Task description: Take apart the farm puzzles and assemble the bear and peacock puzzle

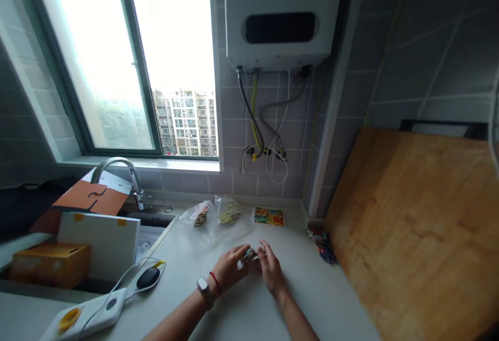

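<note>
My left hand [230, 268], with a wristwatch and a red string on its wrist, and my right hand [271, 269] meet over the pale countertop [218, 299]. Between the fingers they hold a small patterned piece [251, 256], partly hidden by them. Beyond my hands lie clear plastic bags [214, 216] with small colourful pieces inside. To their right is a bright picture card [268, 217]. A small heap of red and blue pieces [322, 245] sits by the wall.
A large wooden cutting board [409, 226] leans at the right. At the left stand a sink with a faucet [117, 174], an orange puzzle-patterned box [91, 198], a white board [97, 242] and a cardboard box [50, 264]. A black mouse [148, 277] and white device [83, 315] lie nearby.
</note>
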